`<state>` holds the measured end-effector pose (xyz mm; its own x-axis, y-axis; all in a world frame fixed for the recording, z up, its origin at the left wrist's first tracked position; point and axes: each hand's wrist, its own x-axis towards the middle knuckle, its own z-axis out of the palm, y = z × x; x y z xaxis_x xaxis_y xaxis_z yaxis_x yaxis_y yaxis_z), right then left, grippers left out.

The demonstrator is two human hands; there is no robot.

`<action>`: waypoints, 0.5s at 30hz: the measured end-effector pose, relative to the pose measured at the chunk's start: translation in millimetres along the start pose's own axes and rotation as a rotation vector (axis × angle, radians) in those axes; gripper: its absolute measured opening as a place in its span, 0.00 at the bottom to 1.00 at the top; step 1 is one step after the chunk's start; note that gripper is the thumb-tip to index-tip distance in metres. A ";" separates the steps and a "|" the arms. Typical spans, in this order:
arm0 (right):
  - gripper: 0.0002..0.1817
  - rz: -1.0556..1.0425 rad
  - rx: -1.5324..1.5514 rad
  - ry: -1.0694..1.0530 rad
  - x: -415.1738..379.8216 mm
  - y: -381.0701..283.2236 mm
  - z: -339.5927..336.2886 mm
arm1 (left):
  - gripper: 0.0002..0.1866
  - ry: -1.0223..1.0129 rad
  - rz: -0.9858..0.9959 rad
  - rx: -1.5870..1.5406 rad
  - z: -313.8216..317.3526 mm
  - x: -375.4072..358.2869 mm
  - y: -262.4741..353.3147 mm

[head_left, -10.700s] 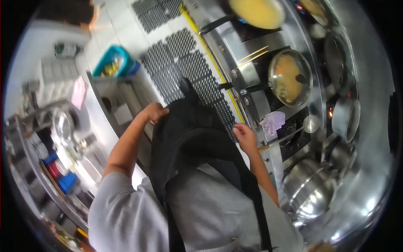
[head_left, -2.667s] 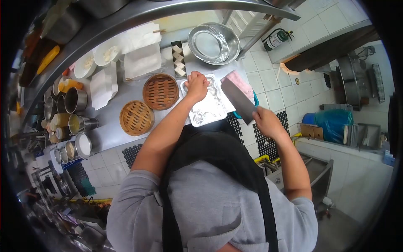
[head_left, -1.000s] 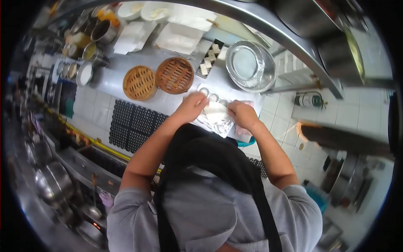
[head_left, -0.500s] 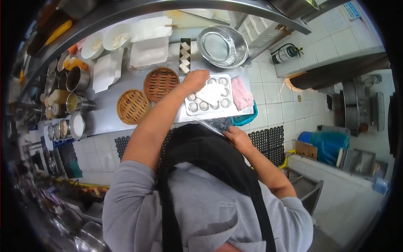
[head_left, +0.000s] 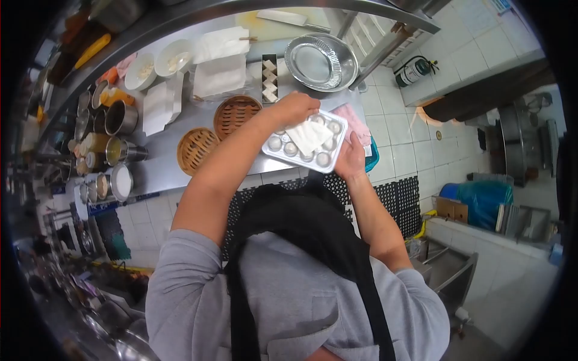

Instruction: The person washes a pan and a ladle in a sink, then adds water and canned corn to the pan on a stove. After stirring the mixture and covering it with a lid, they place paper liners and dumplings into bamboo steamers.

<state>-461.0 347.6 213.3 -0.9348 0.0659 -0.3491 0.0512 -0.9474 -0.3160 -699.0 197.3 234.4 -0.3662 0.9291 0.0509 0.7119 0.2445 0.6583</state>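
Note:
A white plastic tray (head_left: 330,163) with several round pale pieces in its wells is tilted at the table's front edge. Across the pieces lies a crumpled white paper sheet (head_left: 311,137). My left hand (head_left: 296,109) has its fingers curled at the tray's far edge; its fingertips are partly hidden. Against the near right side is my right hand (head_left: 351,159), palm turned up, gripping the tray with some fingers hidden beneath it. A folded pink cloth (head_left: 352,123) lies behind the right hand.
Two bamboo steamer pieces (head_left: 197,150) lie left of my left forearm. Behind the tray stand a narrow box of white blocks (head_left: 270,78) and a metal bowl (head_left: 348,69) with a foil pan. A cleaver (head_left: 283,17) lies at the back. A teal bin (head_left: 374,155) stands by the table edge.
The tray has turned and tilted toward my right hand. My right hand has let go of the clear plastic film below and come up to the tray's side. My left hand has shifted right.

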 end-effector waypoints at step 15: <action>0.17 -0.436 -2.330 -0.145 44.0 -31.7 5.6 | 0.13 0.701 -0.335 0.125 65.5 -63.8 24.1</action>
<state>-505.7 378.9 212.9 -0.9996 -0.0256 -0.0080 -0.0195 0.8986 -0.4383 -619.2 162.0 197.8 -0.8364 0.4188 0.3537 0.5434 0.5490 0.6350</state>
